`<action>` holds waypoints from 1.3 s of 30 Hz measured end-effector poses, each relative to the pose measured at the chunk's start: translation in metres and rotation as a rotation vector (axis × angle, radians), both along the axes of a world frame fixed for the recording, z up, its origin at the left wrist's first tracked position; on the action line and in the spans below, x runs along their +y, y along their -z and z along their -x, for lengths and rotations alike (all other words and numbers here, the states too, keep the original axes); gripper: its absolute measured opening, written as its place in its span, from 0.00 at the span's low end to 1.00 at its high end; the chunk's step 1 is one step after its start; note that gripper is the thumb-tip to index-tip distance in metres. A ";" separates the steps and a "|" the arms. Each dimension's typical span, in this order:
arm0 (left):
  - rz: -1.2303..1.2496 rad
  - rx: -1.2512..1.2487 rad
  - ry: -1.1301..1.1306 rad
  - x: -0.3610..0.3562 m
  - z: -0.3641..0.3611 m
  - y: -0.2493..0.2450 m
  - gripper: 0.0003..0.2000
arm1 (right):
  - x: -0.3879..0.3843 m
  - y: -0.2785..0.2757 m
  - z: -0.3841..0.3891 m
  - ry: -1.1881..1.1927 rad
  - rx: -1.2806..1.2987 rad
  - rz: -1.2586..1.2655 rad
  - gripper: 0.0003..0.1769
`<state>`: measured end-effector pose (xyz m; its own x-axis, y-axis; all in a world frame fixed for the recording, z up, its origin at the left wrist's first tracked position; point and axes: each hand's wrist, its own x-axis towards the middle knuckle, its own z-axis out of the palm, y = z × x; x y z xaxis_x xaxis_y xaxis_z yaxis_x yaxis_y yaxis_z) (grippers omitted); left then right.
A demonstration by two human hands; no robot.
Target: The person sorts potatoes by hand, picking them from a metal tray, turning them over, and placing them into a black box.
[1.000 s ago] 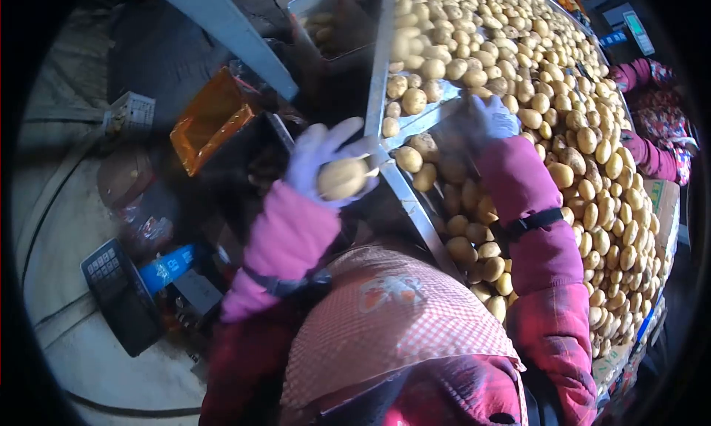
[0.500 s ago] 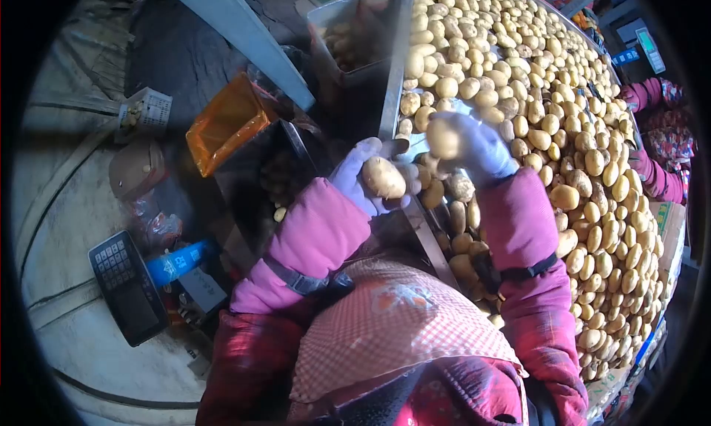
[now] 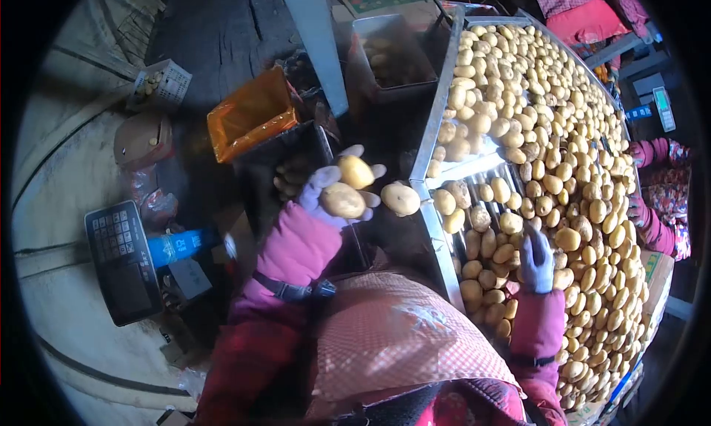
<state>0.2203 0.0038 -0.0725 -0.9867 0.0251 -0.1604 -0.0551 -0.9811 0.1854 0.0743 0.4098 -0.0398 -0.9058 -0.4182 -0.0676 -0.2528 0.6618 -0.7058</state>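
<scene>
My left hand (image 3: 317, 192), in a pale purple glove, cups two potatoes over a dark bin: a brownish potato (image 3: 343, 200) near the palm and a yellower potato (image 3: 355, 172) against the fingers. A third, pale potato (image 3: 400, 199) shows just beyond those fingertips, overlapping the metal rim of the sorting table. On the right, my gloved right hand (image 3: 536, 262) reaches into the spread of potatoes (image 3: 585, 167) with its fingers stretched out, touching the heap and holding none. Around it lie several loose potatoes on the metal rollers.
The table's metal edge (image 3: 438, 122) runs between my hands. Left of it stand an orange-lined crate (image 3: 248, 119), a grey tub (image 3: 392, 56) holding potatoes, a white basket (image 3: 163, 84) and a scale display (image 3: 122, 263). Another person's sleeves (image 3: 652, 219) show at the far right.
My left hand has shifted left and holds two potatoes instead of one. My right hand has let go of its potato and come down toward me onto the heap. The view has shifted.
</scene>
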 end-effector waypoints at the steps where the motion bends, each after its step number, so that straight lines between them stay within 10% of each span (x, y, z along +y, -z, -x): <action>1: -0.002 -0.071 -0.029 -0.009 -0.009 0.008 0.27 | 0.010 0.002 -0.010 -0.046 0.071 -0.113 0.21; 4: -0.036 -0.172 -0.073 -0.030 -0.028 0.026 0.27 | 0.004 -0.005 -0.033 -0.256 0.253 -0.460 0.29; 14: 0.322 -0.154 -0.172 -0.038 -0.043 0.024 0.28 | -0.003 0.024 -0.001 -0.425 0.385 -0.496 0.41; 16: 1.084 -0.441 -0.451 -0.018 -0.035 0.009 0.28 | -0.003 0.035 0.021 -0.485 0.432 -0.511 0.40; 20: 1.568 -0.258 -0.763 -0.014 -0.029 0.012 0.30 | -0.029 0.056 0.052 -0.395 0.428 -0.489 0.37; 26: 0.472 -0.118 -0.342 -0.013 -0.041 -0.007 0.26 | -0.038 0.064 0.060 -0.366 0.482 -0.432 0.37; 31: 0.116 -0.052 -0.248 -0.005 -0.037 -0.011 0.24 | -0.038 0.070 0.057 -0.340 0.539 -0.481 0.38; 36: 0.141 0.036 -0.305 -0.012 -0.049 -0.019 0.24 | -0.045 0.072 0.058 -0.327 0.687 -0.542 0.37; 39: 0.779 -0.136 -0.400 -0.014 -0.059 -0.034 0.36 | -0.045 0.080 0.063 -0.319 0.697 -0.541 0.38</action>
